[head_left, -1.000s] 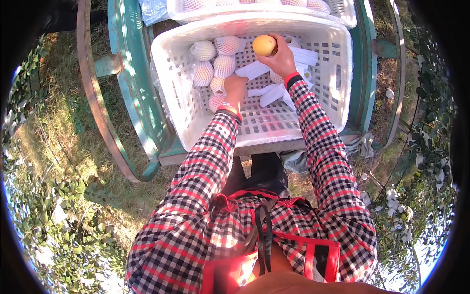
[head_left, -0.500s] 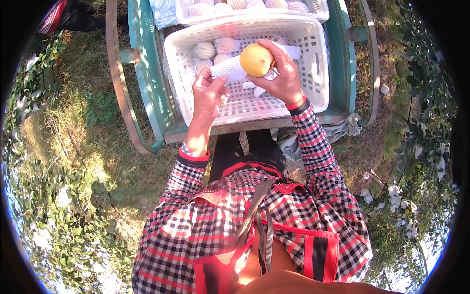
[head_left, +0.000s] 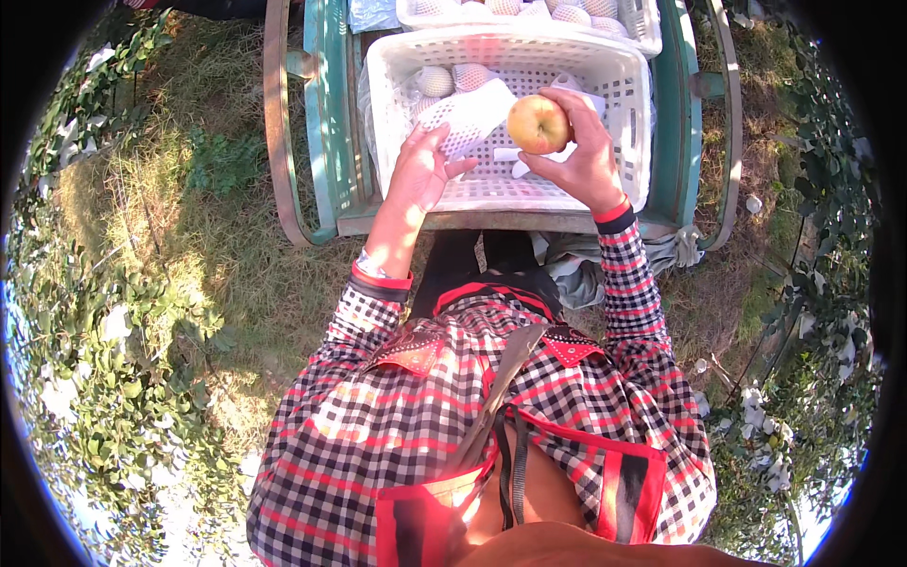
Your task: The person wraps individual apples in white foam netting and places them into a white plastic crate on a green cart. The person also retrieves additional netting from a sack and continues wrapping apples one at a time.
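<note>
A yellow apple with a red blush (head_left: 538, 126) is gripped between the thumb and fingers of my right hand (head_left: 588, 156), its stem hollow turned up toward me. My left hand (head_left: 422, 172) holds a white foam net sleeve (head_left: 475, 115) with its fingers, which are partly hidden at the net's edge. The left thumb stands away from the sleeve, pointing at the apple. The sleeve is spread out just left of the apple, a small gap between them. Both hands are over a white plastic basket (head_left: 510, 196). Several net-wrapped fruits (head_left: 435, 81) lie in its far left corner.
More white foam sleeves (head_left: 507, 155) lie in the basket. A second basket of wrapped fruit (head_left: 570, 14) stands beyond it. Both rest on a green metal cart with curved side rails (head_left: 280, 123). Grey cloth (head_left: 576, 274) hangs at its near edge. Leafy branches (head_left: 123, 378) flank both sides.
The apple has been turned so that its stem end shows. The foam sleeve is spread wider, and my left thumb has come off it. The whole view has shifted slightly.
</note>
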Demonstrator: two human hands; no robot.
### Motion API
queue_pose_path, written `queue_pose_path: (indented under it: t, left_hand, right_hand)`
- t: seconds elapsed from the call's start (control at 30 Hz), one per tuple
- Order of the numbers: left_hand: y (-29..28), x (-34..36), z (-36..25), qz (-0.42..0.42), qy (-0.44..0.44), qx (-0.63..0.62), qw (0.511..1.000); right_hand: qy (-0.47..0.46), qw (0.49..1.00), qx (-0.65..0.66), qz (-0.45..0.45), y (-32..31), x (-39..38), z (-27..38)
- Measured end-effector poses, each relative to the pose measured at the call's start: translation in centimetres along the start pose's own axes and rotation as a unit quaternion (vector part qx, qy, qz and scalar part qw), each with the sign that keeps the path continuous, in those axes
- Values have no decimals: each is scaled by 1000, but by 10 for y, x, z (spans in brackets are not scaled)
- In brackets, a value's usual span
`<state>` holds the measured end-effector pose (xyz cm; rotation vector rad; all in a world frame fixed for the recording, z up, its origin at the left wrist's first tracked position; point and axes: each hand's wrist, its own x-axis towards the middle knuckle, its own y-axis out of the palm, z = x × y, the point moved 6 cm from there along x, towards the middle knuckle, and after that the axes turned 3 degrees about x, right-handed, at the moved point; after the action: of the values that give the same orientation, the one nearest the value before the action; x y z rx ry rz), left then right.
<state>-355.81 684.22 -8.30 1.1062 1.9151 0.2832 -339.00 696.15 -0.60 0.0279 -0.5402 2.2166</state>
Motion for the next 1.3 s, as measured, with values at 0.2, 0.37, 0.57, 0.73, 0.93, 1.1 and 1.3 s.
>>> queue_pose_path:
  t: [0.2,0.37,0.57,0.73,0.93,1.1,1.3]
  left_hand:
    - [21,-19,-4,93,3,186,978]
    - [9,-21,5,46,48,214,975]
    - [8,-54,37,194,-152,-10,969]
    - [-5,-81,73,219,-219,-87,947]
    - [-32,-58,71,61,-147,7,987]
    - [-38,-32,27,-111,23,245,963]
    - [-66,-11,46,-204,157,328,909]
  right_hand:
    - [-96,970,-177,137,47,-1,11]
    - [-30,992,40,112,42,-6,-2]
    - [254,855,422,162,62,-65,-84]
    - [426,530,720,138,105,-144,-56]
    - [377,659,650,5,104,-109,-81]
    - [302,945,125,-6,82,-80,-95]
    - [-13,999,9,46,118,-71,-14]
